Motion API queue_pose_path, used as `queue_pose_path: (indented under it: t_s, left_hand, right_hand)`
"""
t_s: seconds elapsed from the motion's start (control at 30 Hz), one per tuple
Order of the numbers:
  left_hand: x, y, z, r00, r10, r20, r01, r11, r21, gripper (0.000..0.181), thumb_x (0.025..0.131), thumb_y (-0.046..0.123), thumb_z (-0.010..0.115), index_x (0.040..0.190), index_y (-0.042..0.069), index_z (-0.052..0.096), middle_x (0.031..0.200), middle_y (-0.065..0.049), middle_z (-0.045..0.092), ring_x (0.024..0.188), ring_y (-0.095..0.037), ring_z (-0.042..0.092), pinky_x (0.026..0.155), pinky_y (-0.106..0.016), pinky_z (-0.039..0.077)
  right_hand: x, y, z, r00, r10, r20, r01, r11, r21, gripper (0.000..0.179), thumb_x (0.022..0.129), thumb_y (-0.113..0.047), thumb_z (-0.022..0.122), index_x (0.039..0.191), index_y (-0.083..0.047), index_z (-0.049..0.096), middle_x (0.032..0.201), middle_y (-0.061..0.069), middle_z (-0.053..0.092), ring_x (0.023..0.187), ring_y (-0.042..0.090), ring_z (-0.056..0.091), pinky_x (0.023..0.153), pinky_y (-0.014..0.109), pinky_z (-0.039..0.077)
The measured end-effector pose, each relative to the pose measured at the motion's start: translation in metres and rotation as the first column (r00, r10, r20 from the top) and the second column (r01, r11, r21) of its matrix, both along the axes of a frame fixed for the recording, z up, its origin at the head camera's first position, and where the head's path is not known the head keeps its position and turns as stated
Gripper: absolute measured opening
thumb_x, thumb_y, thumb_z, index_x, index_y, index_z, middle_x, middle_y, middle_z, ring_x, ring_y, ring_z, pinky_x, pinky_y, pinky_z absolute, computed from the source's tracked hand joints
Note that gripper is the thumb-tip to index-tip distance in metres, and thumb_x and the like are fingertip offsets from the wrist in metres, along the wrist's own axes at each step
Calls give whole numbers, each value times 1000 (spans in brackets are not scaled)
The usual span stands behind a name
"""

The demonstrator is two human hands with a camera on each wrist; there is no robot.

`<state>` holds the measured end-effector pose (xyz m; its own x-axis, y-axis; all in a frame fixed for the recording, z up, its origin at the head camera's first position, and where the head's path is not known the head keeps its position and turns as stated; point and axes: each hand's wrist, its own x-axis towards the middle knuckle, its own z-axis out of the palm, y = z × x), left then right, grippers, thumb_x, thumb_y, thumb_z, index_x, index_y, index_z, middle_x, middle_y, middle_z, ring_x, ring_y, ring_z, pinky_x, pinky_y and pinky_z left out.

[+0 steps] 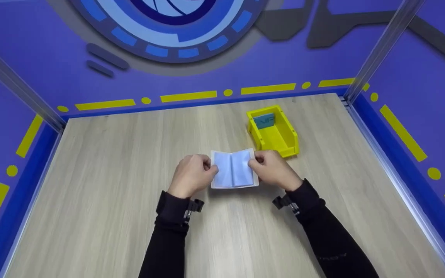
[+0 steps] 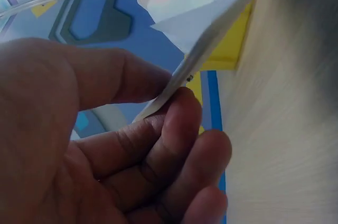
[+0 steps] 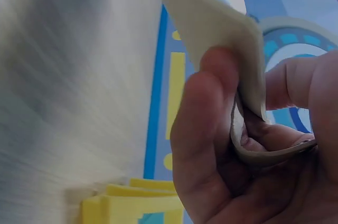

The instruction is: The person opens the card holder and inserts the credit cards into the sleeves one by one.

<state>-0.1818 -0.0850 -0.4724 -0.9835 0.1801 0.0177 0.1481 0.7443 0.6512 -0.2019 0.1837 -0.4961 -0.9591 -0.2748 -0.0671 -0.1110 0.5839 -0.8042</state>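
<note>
A small white card holder is spread open like a booklet above the table, pale blue leaves on either side of its middle fold. My left hand pinches its left edge between thumb and curled fingers. At the opposite edge, my right hand grips it the same way. In the left wrist view, a thin whitish leaf of the card holder stands loose from the cover. The right wrist view shows the cream outer side of the card holder and a bent strap among the right fingers.
A yellow open-front bin stands on the table just beyond my right hand, with a teal rectangle at its back. Blue-purple panels with yellow marks enclose the wooden tabletop at the back and sides.
</note>
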Motion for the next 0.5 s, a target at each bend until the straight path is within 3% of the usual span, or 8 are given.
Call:
queue_pose_path:
  t_s: [0.13,0.27,0.4,0.5]
  left_hand:
    - [-6,2,-14,998,2,69,3,998,-66,43,93,25,69,61,21,42,58,10,36,55,-13,38,57,-32,29]
    - [-11,4,-29,992,25,120,-8,989,-146,46,94,27,70,58,21,42,57,9,38,56,-15,40,56,-33,31]
    - [-16,7,-42,989,67,134,-35,972,-231,47,95,29,72,59,20,43,62,5,43,60,-18,45,58,-35,34]
    - [-18,10,-48,985,95,142,-53,960,-275,48,96,31,74,61,19,44,64,3,46,61,-19,47,58,-35,36]
  right_hand:
    - [-2,-4,-13,1000,22,-12,-21,996,83,26,102,-20,59,77,-14,58,72,-3,46,64,17,51,61,29,41]
    - [-6,-8,-26,998,23,-61,-12,985,170,29,100,-18,61,73,-14,52,69,-4,43,61,15,47,59,29,38]
    - [-7,-12,-33,990,15,-143,27,958,284,22,101,-19,68,82,-9,63,70,-2,48,65,17,49,63,32,40]
    - [-3,-13,-28,982,2,-191,69,930,361,20,103,-21,74,102,-2,73,78,5,62,73,22,58,71,37,51]
